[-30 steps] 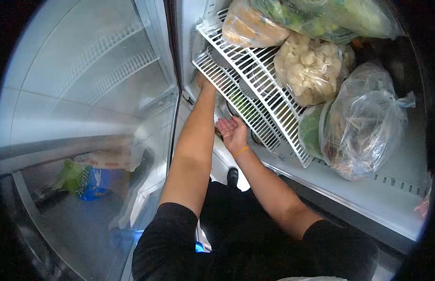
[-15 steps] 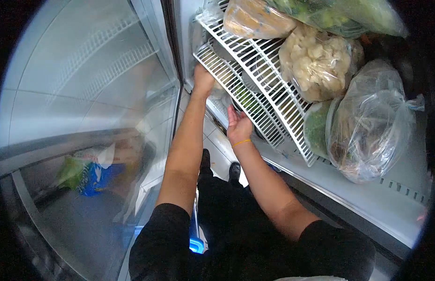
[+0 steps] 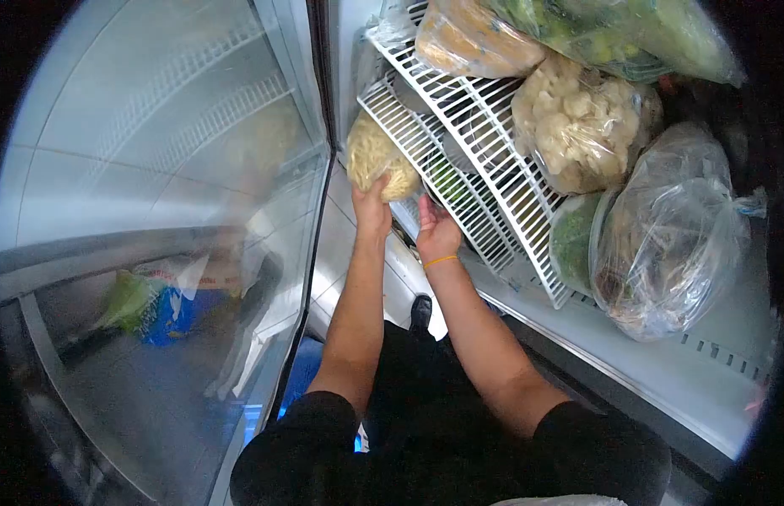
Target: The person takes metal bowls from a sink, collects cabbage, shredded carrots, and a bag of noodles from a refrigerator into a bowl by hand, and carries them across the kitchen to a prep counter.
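Note:
My left hand grips a clear plastic bag of pale yellow, strand-like food, partly outside the fridge below the lower wire shelf. My right hand, with a yellow band at the wrist, is palm up with its fingers apart beside that shelf's front edge. Nothing shows in its palm; some fingertips are hidden near the shelf. Green food and round containers are partly visible through the wires. On the upper wire shelf lies a bag of pale pieces.
The glass door stands at the left. A bag of orange-brown food, a bag of greens, a green-filled container and a knotted clear bag are on the upper shelf. A black shoe is on the tiled floor.
My left hand has come out from behind the lower shelf's front with the bag of pale yellow food in it. My right hand has moved slightly right, still palm up.

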Demonstrator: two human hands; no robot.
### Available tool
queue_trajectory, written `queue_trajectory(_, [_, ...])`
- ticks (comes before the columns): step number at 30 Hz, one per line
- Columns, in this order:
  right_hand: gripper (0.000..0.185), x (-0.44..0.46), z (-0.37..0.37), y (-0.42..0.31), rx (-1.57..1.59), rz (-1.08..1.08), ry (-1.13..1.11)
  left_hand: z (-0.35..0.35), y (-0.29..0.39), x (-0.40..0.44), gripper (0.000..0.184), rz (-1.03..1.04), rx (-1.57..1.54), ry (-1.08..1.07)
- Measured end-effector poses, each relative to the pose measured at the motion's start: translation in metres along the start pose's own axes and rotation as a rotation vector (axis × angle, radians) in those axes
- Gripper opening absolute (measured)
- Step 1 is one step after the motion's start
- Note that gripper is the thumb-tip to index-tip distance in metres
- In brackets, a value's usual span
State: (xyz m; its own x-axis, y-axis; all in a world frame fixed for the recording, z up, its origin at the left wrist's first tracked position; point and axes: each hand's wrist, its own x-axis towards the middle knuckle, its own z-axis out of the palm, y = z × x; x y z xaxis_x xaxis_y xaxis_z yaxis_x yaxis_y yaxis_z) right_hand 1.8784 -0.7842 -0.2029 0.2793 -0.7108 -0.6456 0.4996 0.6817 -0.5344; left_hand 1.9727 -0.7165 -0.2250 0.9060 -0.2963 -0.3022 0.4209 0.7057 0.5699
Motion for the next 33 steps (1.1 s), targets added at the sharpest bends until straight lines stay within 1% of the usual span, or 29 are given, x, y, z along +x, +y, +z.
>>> queue_trajectory(1, [0.032, 0.001, -0.001, 0.000, -0.003, -0.008, -0.004, -0.005, -0.003, -0.004, 0.060, -0.023, -0.028, 0.031])
queue_trajectory(4, [0.035, -0.003, 0.004, -0.004, 0.015, -0.044, 0.019, -0.026, -0.004, -0.007, 0.065, -0.128, 0.023, 0.021])
queue_trajectory(7, [0.036, -0.006, 0.008, -0.010, -0.011, -0.039, 0.026, -0.059, -0.008, 0.012, 0.073, -0.097, 0.233, -0.074])
queue_trajectory(9, [0.036, 0.005, -0.001, -0.007, -0.047, -0.007, 0.030, -0.061, -0.015, 0.024, 0.081, 0.144, 0.695, 0.082])
queue_trajectory(11, [0.038, 0.012, -0.004, -0.005, -0.053, -0.025, 0.017, -0.040, -0.006, 0.013, 0.088, 0.414, 1.145, 0.142])
queue_trajectory(12, [0.040, 0.010, -0.003, -0.005, -0.077, -0.017, 0.026, 0.001, 0.023, -0.005, 0.090, 0.574, 1.361, 0.122])
queue_trajectory(13, [0.040, 0.009, -0.001, -0.007, -0.079, -0.016, 0.013, 0.027, 0.037, -0.015, 0.093, 0.738, 1.573, 0.099])
queue_trajectory(16, [0.042, 0.010, -0.002, -0.008, -0.087, 0.005, -0.006, 0.028, 0.015, 0.002, 0.081, 0.601, 1.796, -0.087])
queue_trajectory(18, [0.042, 0.009, -0.005, -0.009, -0.083, 0.013, -0.009, 0.013, 0.006, 0.028, 0.069, 0.539, 1.700, -0.133])
queue_trajectory(19, [0.042, 0.010, -0.002, -0.010, -0.081, 0.018, -0.019, 0.012, 0.012, 0.037, 0.064, 0.516, 1.648, -0.151])
queue_trajectory(22, [0.041, 0.009, -0.004, -0.009, -0.099, -0.005, -0.039, 0.001, 0.031, 0.042, 0.037, 0.494, 1.402, -0.255])
queue_trajectory(25, [0.038, 0.015, -0.016, -0.008, -0.092, 0.005, -0.068, -0.011, 0.051, 0.028, 0.028, 0.391, 1.332, -0.277])
queue_trajectory(28, [0.038, 0.019, -0.024, -0.010, -0.074, 0.052, -0.122, -0.012, 0.079, -0.007, 0.020, 0.336, 1.249, -0.256])
queue_trajectory(30, [0.039, 0.023, -0.032, -0.012, -0.110, 0.087, -0.126, -0.021, 0.087, -0.028, 0.022, 0.304, 1.307, -0.111])
queue_trajectory(31, [0.040, 0.020, -0.032, -0.013, -0.122, 0.108, -0.122, -0.026, 0.095, -0.041, 0.020, 0.228, 1.277, -0.107])
queue_trajectory(32, [0.041, 0.009, -0.030, -0.017, -0.181, 0.078, -0.158, -0.030, 0.105, -0.056, 0.018, 0.151, 1.248, -0.104])
queue_trajectory(33, [0.041, 0.011, -0.035, -0.015, -0.240, 0.089, -0.151, -0.037, 0.110, -0.070, 0.017, 0.138, 1.287, -0.110])
